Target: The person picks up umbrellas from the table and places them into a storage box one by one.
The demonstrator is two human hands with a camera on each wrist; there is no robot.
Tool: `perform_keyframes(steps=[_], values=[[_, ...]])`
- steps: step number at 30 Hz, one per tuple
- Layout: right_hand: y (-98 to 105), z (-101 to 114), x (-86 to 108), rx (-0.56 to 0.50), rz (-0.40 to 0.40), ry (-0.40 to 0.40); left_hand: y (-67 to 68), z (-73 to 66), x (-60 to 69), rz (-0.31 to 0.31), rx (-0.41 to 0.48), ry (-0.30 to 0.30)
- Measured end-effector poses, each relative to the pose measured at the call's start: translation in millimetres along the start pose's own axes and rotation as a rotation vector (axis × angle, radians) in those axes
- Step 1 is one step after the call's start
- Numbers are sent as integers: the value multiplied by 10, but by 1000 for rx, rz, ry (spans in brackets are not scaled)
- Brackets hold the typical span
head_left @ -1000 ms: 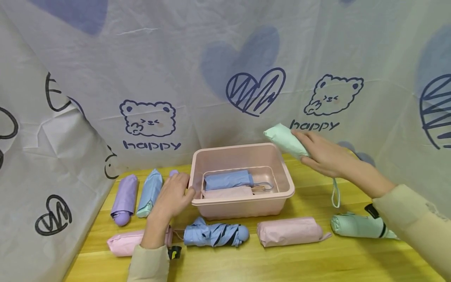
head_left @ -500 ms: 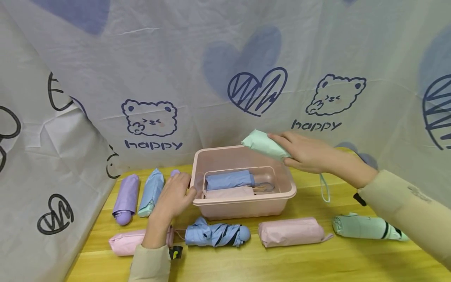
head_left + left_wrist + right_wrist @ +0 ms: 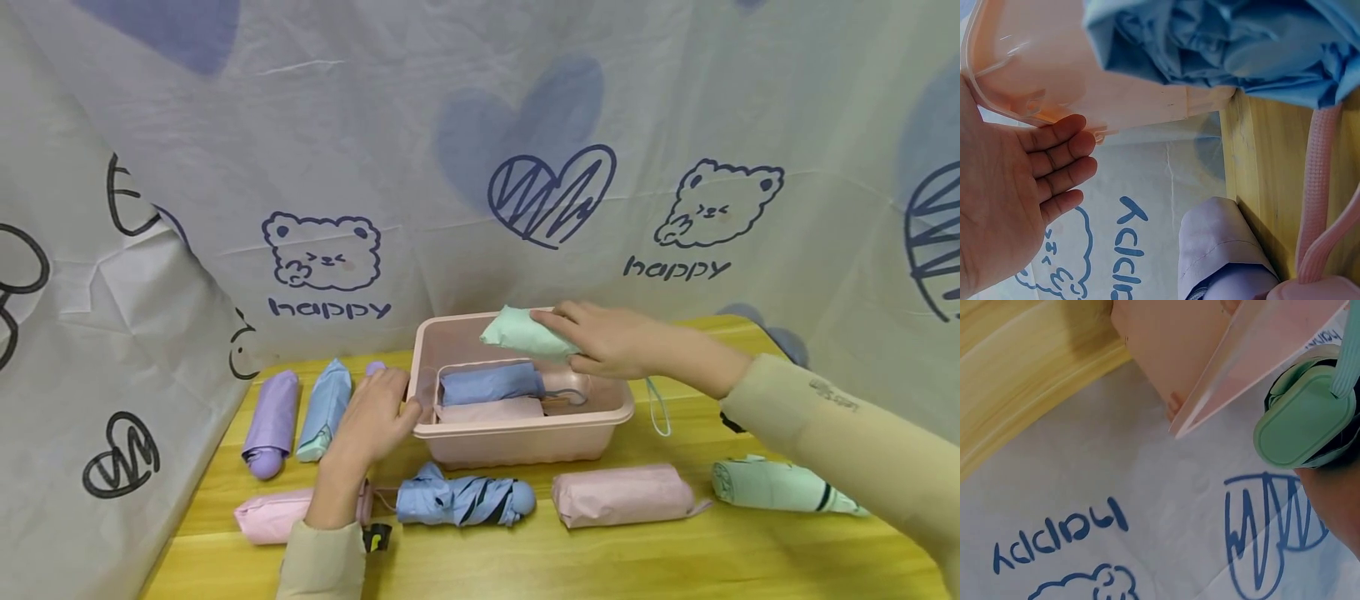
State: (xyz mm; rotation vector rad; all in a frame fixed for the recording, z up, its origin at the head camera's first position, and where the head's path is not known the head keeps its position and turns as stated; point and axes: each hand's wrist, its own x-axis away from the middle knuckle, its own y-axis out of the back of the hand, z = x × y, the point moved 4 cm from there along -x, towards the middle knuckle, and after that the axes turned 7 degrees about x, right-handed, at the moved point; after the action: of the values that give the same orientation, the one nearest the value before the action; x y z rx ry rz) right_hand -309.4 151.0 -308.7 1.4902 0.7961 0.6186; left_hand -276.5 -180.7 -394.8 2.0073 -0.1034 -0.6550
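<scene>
The right hand [image 3: 611,340] grips a folded mint-green umbrella [image 3: 527,332] above the pink bin [image 3: 525,425], its loop hanging outside the bin's right side. In the right wrist view the umbrella's flat green end [image 3: 1304,419] shows beside the bin's rim. Inside the bin lie a blue umbrella [image 3: 491,383] and a pale pink umbrella [image 3: 491,410]. At the bin's left edge is the left hand [image 3: 375,421]; in the left wrist view this hand [image 3: 1016,181] has its thumb side against the bin [image 3: 1116,94], fingers loosely bent and holding nothing.
Left of the bin lie a purple umbrella [image 3: 272,421] and a blue one [image 3: 326,408]. In front are a pink umbrella [image 3: 273,517], a blue one with black stripes [image 3: 461,500], a dusty pink one [image 3: 622,496] and a mint one [image 3: 780,486]. A printed curtain [image 3: 450,275] hangs behind.
The right hand has carried the mint-green umbrella leftward and down, from beyond the bin's right back corner to over its inside. The left hand has stayed at the bin's left edge.
</scene>
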Motion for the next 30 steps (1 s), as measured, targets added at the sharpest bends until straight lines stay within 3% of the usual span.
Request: perform_keyframes(steps=[12,30], values=[[-95,259,-316,24,172,151,-3,6,10,9,-8,8],[-320,647,-859,-41,476,270,4,6,10,-3,8,-3]])
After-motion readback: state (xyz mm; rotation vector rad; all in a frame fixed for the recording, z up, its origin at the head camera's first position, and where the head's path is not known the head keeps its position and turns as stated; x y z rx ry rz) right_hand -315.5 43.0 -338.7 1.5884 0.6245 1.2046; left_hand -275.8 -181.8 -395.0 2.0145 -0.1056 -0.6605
